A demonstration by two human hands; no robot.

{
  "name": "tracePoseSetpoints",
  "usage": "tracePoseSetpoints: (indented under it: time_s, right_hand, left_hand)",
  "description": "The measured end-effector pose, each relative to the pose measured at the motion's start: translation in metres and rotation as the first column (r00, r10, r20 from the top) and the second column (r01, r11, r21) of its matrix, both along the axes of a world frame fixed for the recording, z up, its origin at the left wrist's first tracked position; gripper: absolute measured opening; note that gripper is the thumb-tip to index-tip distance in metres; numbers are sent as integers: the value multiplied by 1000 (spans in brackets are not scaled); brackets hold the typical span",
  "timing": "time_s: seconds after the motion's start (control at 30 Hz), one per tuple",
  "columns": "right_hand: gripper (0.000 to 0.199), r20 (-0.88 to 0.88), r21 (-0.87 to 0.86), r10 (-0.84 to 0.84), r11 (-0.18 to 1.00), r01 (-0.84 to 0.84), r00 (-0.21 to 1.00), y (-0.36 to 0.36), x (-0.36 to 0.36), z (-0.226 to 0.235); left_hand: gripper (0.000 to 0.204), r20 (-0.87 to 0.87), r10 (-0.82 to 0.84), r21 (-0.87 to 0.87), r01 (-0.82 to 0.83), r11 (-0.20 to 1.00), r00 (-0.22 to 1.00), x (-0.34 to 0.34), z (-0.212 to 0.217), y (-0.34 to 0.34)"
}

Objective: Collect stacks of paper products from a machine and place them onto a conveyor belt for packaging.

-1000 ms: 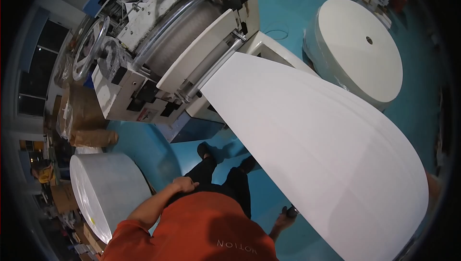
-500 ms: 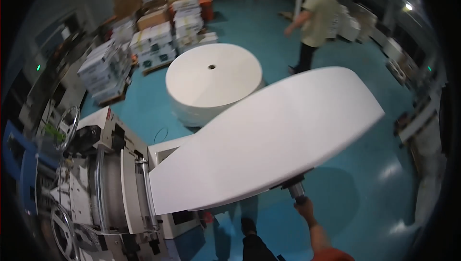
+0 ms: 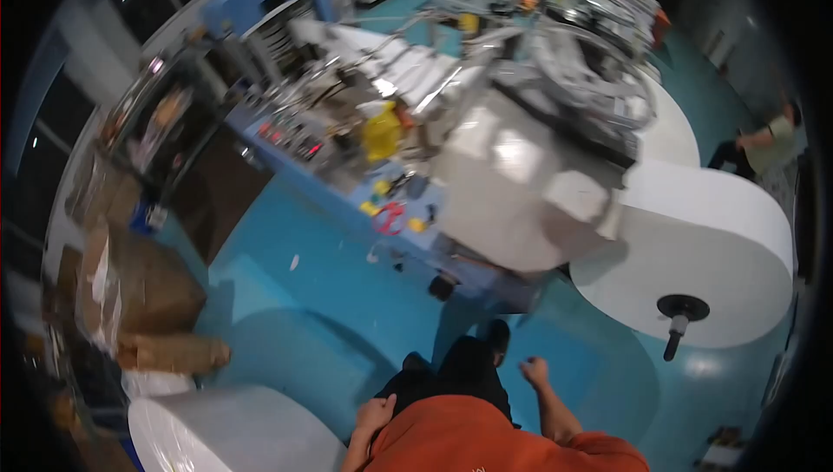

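My right hand [image 3: 535,370] hangs beside my right leg, its fingers curled closed with nothing seen in them. It is off to the left of the big white paper roll [image 3: 685,259], which is mounted on the machine, and touches neither the roll nor the black-tipped handle [image 3: 675,337] sticking out of its core. Close to my waist on the other side is my left hand [image 3: 373,413], loosely closed, with nothing visible in it. Another white roll [image 3: 230,437] stands on the floor near my left arm.
In front runs the machine with its pale cover [image 3: 516,186] and a blue bench [image 3: 347,186] holding a yellow bottle-like item [image 3: 382,132] and small tools. Brown cardboard boxes [image 3: 143,285] stand at the left. A person in a light shirt [image 3: 772,142] is at the far right.
My view has swung left toward the machine. My right hand has let go of the handle at the roll's core and come down by my side. My left hand has come into view.
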State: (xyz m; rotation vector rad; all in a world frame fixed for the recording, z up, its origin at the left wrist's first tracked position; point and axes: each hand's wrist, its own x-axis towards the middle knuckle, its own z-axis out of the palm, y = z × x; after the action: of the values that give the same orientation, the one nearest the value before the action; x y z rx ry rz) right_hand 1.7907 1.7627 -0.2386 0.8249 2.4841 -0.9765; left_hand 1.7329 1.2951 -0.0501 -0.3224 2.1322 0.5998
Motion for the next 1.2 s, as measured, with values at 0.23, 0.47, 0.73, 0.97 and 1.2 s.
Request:
tracePoseSetpoints:
  time_s: [0.23, 0.47, 0.73, 0.97, 1.2]
  right_hand:
    - [33, -557, -403, 251, 752, -522, 792, -315, -267, 162]
    - [55, -689, -63, 186, 947, -314, 700, -436, -531, 220]
    - [33, -206, -698, -385, 702, 141, 900, -445, -668, 225]
    - [32, 194, 687, 52, 705, -174, 980, -448, -712, 219]
    - [45, -61, -3, -258, 966, 258, 964, -493, -693, 267]
  left_hand:
    - [57, -43, 335, -50, -337, 940, 941, 28, 8, -100]
    - [49, -291, 492, 90, -488, 868, 821, 13, -65, -181]
    - [53, 9, 640, 38, -640, 767, 768, -134, -9, -280]
    - [48, -80, 457, 44, -455, 889, 886, -214, 7, -372]
    - [53, -297, 306, 103, -288, 952, 904, -292, 2, -476]
